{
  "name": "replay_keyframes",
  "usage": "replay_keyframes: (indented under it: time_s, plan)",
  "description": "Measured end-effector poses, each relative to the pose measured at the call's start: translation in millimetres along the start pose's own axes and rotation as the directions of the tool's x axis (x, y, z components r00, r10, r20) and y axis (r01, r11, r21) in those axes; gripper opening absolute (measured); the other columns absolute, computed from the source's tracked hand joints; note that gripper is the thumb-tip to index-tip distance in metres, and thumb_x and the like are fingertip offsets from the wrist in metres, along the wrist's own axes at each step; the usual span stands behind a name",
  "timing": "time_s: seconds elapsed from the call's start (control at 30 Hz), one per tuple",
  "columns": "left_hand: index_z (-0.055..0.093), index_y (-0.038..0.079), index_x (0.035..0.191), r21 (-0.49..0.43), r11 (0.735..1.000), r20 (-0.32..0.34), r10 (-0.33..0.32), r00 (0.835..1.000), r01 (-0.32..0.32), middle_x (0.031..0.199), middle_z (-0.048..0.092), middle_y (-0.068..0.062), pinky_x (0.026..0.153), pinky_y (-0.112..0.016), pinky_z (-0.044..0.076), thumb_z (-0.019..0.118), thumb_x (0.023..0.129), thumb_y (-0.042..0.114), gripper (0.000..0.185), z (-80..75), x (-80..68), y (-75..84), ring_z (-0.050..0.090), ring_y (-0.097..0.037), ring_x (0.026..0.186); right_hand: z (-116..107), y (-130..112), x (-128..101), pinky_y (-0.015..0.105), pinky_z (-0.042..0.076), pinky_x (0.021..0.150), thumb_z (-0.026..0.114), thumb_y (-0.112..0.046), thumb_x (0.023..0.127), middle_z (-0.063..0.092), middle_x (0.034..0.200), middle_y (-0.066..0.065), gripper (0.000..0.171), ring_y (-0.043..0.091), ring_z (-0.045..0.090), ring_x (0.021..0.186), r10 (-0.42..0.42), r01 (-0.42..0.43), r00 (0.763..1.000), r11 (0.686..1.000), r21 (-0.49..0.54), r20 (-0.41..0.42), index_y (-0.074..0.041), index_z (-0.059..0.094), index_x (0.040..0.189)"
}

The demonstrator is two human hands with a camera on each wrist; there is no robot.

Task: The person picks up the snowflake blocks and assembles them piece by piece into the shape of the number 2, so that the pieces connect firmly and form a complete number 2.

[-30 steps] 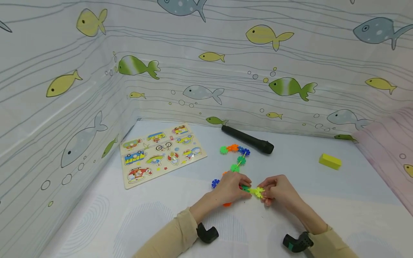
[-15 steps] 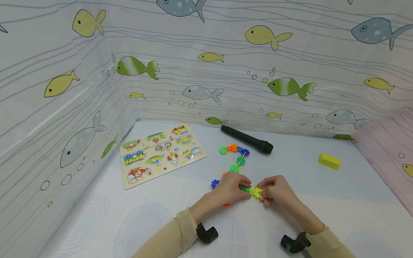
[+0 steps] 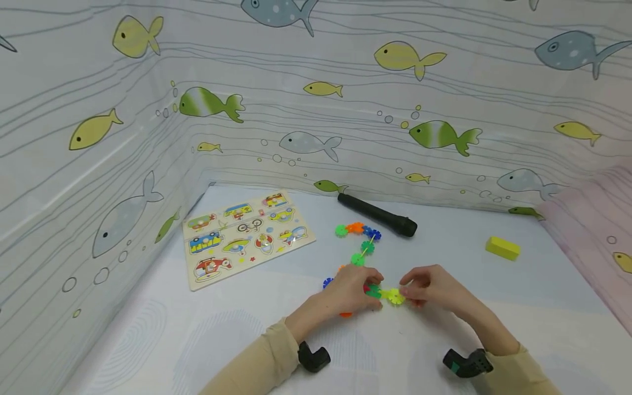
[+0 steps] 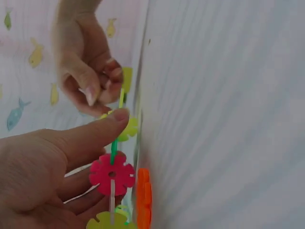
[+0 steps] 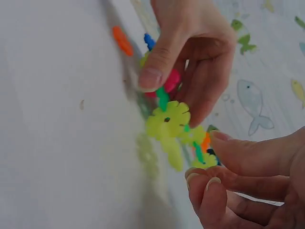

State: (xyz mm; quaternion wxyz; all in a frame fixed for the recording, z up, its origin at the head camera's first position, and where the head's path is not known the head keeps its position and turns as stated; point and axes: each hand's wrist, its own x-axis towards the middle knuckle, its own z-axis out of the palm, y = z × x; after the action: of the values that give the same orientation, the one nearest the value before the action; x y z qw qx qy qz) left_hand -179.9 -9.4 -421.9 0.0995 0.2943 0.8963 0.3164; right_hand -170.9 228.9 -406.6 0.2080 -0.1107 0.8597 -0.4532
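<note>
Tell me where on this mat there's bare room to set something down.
Bare patches: between the black flashlight and the yellow block; the near-left mat below the puzzle board. It is crowded at the centre, where left hand and right hand pinch the snowflake chain.

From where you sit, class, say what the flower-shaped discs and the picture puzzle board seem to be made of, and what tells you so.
Flower-shaped discs: probably plastic, smooth and slightly see-through; colours are bright and even, edges cleanly moulded.
Picture puzzle board: likely wood or pressed board, matt; pale, flat and stiff, with printed vehicle pictures. Its grain is too small to see.
</note>
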Motion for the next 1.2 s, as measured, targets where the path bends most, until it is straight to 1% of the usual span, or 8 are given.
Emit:
replay_keyframes:
  time_s: [0.07, 0.13, 0.27, 0.43, 0.57, 0.77, 1.07, 1.2]
  plan:
    - [0.069, 0.013, 0.123, -0.019, 1.0, 0.019, -0.018, 1.0, 0.018, 0.116, 0.073, 0.003, 0.093, -0.024, 0.05, 0.085, 0.081, 0.025, 0.046, -7.9, -2.2, -0.3, 0.064, -0.011, 0.109, 0.3, -8.0, -3.0, 0.033, 0.056, 0.064, 0.076, -0.022, 0.089, 0.069, 0.078, 0.009, 0.03, 0.021, 0.064, 0.068, -0.006, 0.005, 0.999, 0.999, -0.034, -0.038, 0.0, 0.069, 0.108]
    - [0.069, 0.013, 0.124, -0.04, 0.999, 0.027, -0.025, 0.999, 0.026, 0.117, 0.072, 0.002, 0.093, -0.025, 0.051, 0.084, 0.082, 0.023, 0.046, -17.6, -4.2, -1.2, 0.064, -0.013, 0.11, 6.0, -16.0, -4.7, 0.034, 0.056, 0.064, 0.076, -0.021, 0.089, 0.069, 0.078, 0.009, 0.027, 0.021, 0.064, 0.068, -0.039, 0.037, 0.999, 0.998, -0.043, -0.035, 0.0, 0.07, 0.105]
    - [0.069, 0.009, 0.124, -0.098, 0.995, 0.024, -0.022, 0.999, 0.024, 0.118, 0.072, -0.003, 0.092, -0.025, 0.053, 0.082, 0.084, 0.018, 0.042, -33.0, -8.6, -6.2, 0.064, -0.017, 0.112, 33.7, -27.7, -0.8, 0.029, 0.055, 0.061, 0.076, -0.018, 0.088, 0.068, 0.075, 0.004, 0.023, 0.016, 0.063, 0.063, -0.145, 0.147, 0.988, 0.989, -0.032, 0.057, -0.001, 0.072, 0.102]
    - [0.07, 0.007, 0.119, -0.172, 0.984, -0.002, -0.043, 0.999, 0.042, 0.114, 0.073, -0.004, 0.094, -0.031, 0.054, 0.076, 0.088, 0.011, 0.032, -32.8, -14.8, -16.4, 0.066, -0.021, 0.11, 70.4, -33.8, 9.8, 0.022, 0.05, 0.056, 0.078, -0.018, 0.087, 0.062, 0.065, -0.001, 0.024, 0.01, 0.057, 0.054, -0.227, 0.234, 0.967, 0.971, -0.05, 0.118, -0.004, 0.073, 0.105]
    - [0.072, 0.007, 0.115, -0.221, 0.975, -0.038, -0.022, 0.999, 0.014, 0.111, 0.074, -0.006, 0.093, -0.031, 0.055, 0.073, 0.088, 0.006, 0.027, -29.1, -16.4, -20.5, 0.068, -0.022, 0.107, 87.3, -31.2, 13.9, 0.021, 0.042, 0.053, 0.08, -0.025, 0.085, 0.052, 0.059, -0.006, 0.027, 0.006, 0.05, 0.054, -0.271, 0.282, 0.958, 0.951, -0.13, 0.094, -0.013, 0.075, 0.108]
    - [0.072, 0.007, 0.113, -0.24, 0.971, -0.051, -0.029, 0.998, 0.016, 0.11, 0.074, -0.006, 0.093, -0.032, 0.055, 0.074, 0.087, 0.006, 0.026, -28.8, -16.7, -19.1, 0.068, -0.023, 0.106, 93.2, -25.7, 15.5, 0.02, 0.04, 0.053, 0.081, -0.023, 0.084, 0.052, 0.064, -0.007, 0.02, 0.005, 0.048, 0.058, -0.288, 0.293, 0.956, 0.943, -0.155, 0.057, -0.015, 0.072, 0.099]
    - [0.071, 0.009, 0.114, -0.268, 0.962, -0.062, -0.062, 0.996, 0.043, 0.11, 0.074, -0.004, 0.095, -0.034, 0.054, 0.074, 0.087, 0.005, 0.028, -29.5, -17.5, -26.3, 0.068, -0.021, 0.107, 96.7, -25.5, 18.9, 0.02, 0.042, 0.052, 0.077, -0.021, 0.088, 0.051, 0.06, -0.008, 0.022, 0.004, 0.048, 0.052, -0.28, 0.286, 0.958, 0.946, -0.152, 0.061, -0.016, 0.071, 0.108]
    - [0.071, 0.01, 0.115, -0.273, 0.961, -0.065, -0.061, 0.996, 0.041, 0.11, 0.074, -0.003, 0.095, -0.032, 0.054, 0.075, 0.087, 0.006, 0.029, -30.1, -17.7, -29.1, 0.068, -0.02, 0.106, 97.8, -26.5, 19.1, 0.021, 0.041, 0.053, 0.079, -0.02, 0.086, 0.05, 0.06, -0.008, 0.019, 0.004, 0.047, 0.052, -0.287, 0.291, 0.957, 0.944, -0.154, 0.053, -0.012, 0.07, 0.101]
